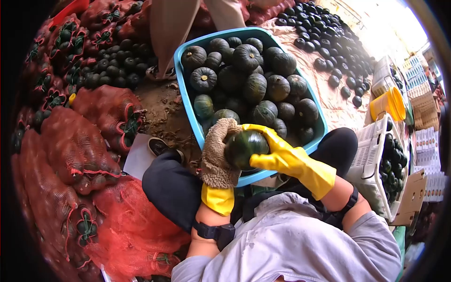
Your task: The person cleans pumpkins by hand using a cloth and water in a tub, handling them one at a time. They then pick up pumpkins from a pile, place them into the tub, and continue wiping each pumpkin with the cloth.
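Between my two hands is a dark green kabocha squash, held just above the near rim of a light blue tub. My left hand is covered by a brown fluffy cloth over a yellow glove and presses against the squash's left side; its fingers are hidden by the cloth. Wrapped round the squash's right side is my right hand, in a yellow rubber glove, fingers on top and thumb in front. Many more squashes fill the tub.
Red mesh sacks of squash crowd the left. A person's legs stand behind the tub. Loose squashes lie on a sheet at the back right. White crates and a yellow bucket stand at right.
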Demonstrator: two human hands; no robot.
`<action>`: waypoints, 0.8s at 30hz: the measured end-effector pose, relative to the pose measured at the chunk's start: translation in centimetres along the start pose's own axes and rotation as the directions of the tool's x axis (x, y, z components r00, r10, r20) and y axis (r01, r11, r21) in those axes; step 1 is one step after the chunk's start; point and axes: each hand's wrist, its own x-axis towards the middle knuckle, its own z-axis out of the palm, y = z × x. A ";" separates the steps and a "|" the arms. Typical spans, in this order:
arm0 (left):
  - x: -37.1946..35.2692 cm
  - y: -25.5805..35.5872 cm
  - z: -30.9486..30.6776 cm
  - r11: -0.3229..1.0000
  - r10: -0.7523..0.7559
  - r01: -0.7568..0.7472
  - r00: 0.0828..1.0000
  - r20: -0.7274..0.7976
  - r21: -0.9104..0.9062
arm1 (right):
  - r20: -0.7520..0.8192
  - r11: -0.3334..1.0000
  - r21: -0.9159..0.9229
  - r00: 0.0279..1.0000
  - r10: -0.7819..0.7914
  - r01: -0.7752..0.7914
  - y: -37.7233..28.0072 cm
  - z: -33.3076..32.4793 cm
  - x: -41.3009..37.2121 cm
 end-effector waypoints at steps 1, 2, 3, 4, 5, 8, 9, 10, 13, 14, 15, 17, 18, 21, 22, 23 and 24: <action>-0.3 -0.3 0.5 0.999 -0.012 0.011 0.999 -0.040 -0.034 | -0.038 0.904 0.419 0.994 0.107 -0.082 2.0 1.5 0.3; -0.3 0.4 1.1 0.994 0.060 -0.071 0.989 -0.133 -0.080 | -0.084 0.860 0.498 0.981 0.176 -0.111 1.5 2.2 0.7; -0.3 1.2 1.7 0.981 0.132 -0.160 0.966 -0.224 -0.111 | -0.130 0.806 0.578 0.961 0.243 -0.126 0.9 2.9 1.1; 0.1 1.0 2.2 0.873 -0.070 -0.057 0.968 -0.241 -0.484 | -0.174 0.747 0.653 0.935 0.309 -0.125 0.4 3.5 1.5; 0.1 0.7 2.6 0.622 -0.271 0.045 0.949 -0.162 -0.782 | -0.164 0.956 0.286 0.980 0.114 -0.064 1.5 2.1 2.7; -0.6 1.3 1.4 0.745 -0.322 0.212 0.945 -0.062 -0.633 | -0.123 0.925 -0.312 0.956 -0.265 0.216 0.7 1.4 1.5; -0.4 1.2 0.4 0.871 -0.279 0.225 0.958 -0.062 -0.437 | -0.074 0.942 -0.285 0.975 -0.208 0.179 -0.8 1.0 1.2; -0.4 1.1 0.2 0.924 -0.227 0.188 0.970 -0.084 -0.333 | -0.020 0.954 -0.263 0.988 -0.155 0.144 -1.7 0.7 1.1; -0.3 0.5 2.5 0.817 -0.164 -0.010 0.954 -0.250 -0.576 | -0.257 0.970 0.208 0.964 -0.071 0.127 1.0 4.6 2.9; 0.8 2.1 2.4 0.610 -0.278 0.096 0.956 -0.098 -0.787 | -0.403 0.906 0.291 0.898 -0.174 0.307 3.1 5.8 3.7; 0.4 2.1 2.1 0.827 -0.169 0.065 0.976 -0.137 -0.558 | -0.414 0.952 -0.204 0.861 -0.296 0.229 4.5 4.8 3.5; -0.1 1.8 0.9 0.996 0.085 -0.083 0.991 -0.103 0.022 | -0.367 0.981 0.105 0.923 -0.112 0.161 6.2 4.9 2.9; -0.3 0.6 1.2 0.837 -0.252 0.207 0.968 -0.021 -0.507 | -0.317 0.960 0.258 0.948 -0.025 0.112 6.7 4.9 2.3; 0.2 -0.2 -0.2 0.267 -0.583 0.415 0.788 0.197 -0.870 | -0.105 0.662 0.747 0.973 0.206 -0.060 6.4 -0.2 0.5; 0.3 3.0 -0.4 0.202 -0.667 0.431 0.718 0.199 -0.879 | -0.190 0.585 0.808 0.971 0.145 0.070 4.8 -4.0 0.8; 0.6 3.6 -0.7 0.128 -0.715 0.377 0.676 0.179 -0.917 | -0.272 0.493 0.847 0.959 0.082 0.198 3.2 -7.7 1.2; 0.8 4.3 -1.0 0.061 -0.759 0.311 0.631 0.158 -0.949 | -0.394 0.814 0.456 0.902 -0.177 0.359 2.7 -10.4 2.0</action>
